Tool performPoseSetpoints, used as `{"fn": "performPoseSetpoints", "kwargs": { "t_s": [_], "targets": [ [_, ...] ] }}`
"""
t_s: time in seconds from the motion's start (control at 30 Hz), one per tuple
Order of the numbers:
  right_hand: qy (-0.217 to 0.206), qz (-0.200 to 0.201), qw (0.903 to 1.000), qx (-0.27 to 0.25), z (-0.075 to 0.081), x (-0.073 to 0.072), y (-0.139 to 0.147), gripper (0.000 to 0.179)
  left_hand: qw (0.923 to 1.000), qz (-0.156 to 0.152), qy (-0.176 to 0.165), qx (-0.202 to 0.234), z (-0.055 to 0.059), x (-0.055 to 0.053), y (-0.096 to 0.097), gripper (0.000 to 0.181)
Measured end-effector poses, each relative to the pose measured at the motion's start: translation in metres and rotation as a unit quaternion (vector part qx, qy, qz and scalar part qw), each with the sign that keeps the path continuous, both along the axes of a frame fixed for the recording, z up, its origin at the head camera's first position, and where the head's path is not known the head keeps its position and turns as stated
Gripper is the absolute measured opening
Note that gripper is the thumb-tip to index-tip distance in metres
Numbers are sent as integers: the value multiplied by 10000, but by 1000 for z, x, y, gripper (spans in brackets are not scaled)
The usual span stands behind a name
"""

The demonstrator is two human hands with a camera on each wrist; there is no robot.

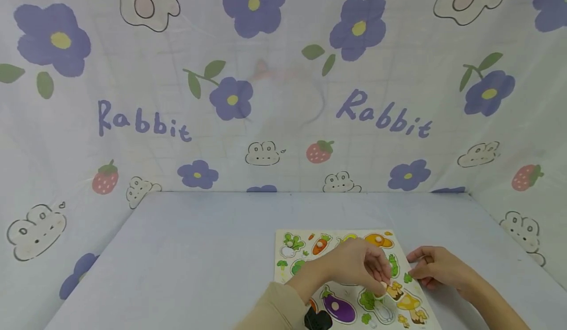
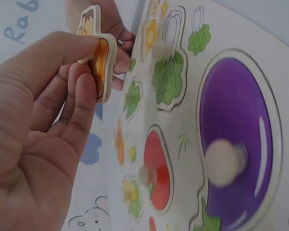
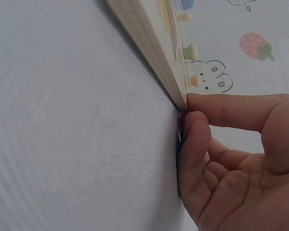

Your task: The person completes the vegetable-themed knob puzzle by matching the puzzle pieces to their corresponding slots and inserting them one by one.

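My left hand pinches a mushroom puzzle piece, raised over the lower right part of the vegetable puzzle board. In the left wrist view this piece stands on edge between thumb and fingers, showing orange and brown paint. My right hand is at the board's right edge; in the right wrist view the thumb lies against the top of the wooden edge and curled fingers sit low beside it. On the board below the left hand are a bok choy piece and a printed yellow mushroom.
An eggplant piece with a round knob, a carrot piece and a white radish piece sit in the board. A black object is by the left wrist. A patterned curtain hangs behind the pale table.
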State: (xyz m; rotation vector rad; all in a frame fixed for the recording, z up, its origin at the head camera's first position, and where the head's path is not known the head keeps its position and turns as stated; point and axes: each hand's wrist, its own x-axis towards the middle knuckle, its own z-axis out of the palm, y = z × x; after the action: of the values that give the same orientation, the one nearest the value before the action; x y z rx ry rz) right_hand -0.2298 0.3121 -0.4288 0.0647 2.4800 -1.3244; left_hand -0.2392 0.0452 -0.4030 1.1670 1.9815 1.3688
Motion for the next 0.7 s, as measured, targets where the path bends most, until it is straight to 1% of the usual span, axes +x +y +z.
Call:
{"fn": "performPoseSetpoints", "kwargs": {
  "t_s": [0.1, 0.23, 0.37, 0.5, 0.57, 0.63, 0.7],
  "targets": [
    [34, 88, 9999, -90, 0, 1, 1, 40, 9998, 66, 60, -166, -2, 1, 12, 22],
    [65, 141, 9998, -117, 1, 3, 1, 40, 9994, 151, 110, -284, -7, 3, 22, 21],
    [48, 79, 9999, -65, 2, 3, -1, 40, 9968, 215, 451, -617, -14, 6, 28, 20],
    [32, 39, 10000, -28, 4, 3, -2, 40, 9951, 222, 631, -724, -19, 9, 30, 19],
    [32, 17, 10000, -22, 4, 3, -3, 40, 9947, 336, 673, -696, -21, 9, 30, 19],
    [24, 14, 10000, -29, 5, 3, -3, 40, 9936, 543, 706, -701, -23, 10, 29, 19],
    [11, 18, 10000, -32, 4, 3, -3, 40, 9924, 787, 659, -681, -26, 12, 29, 19]
  ]
}}
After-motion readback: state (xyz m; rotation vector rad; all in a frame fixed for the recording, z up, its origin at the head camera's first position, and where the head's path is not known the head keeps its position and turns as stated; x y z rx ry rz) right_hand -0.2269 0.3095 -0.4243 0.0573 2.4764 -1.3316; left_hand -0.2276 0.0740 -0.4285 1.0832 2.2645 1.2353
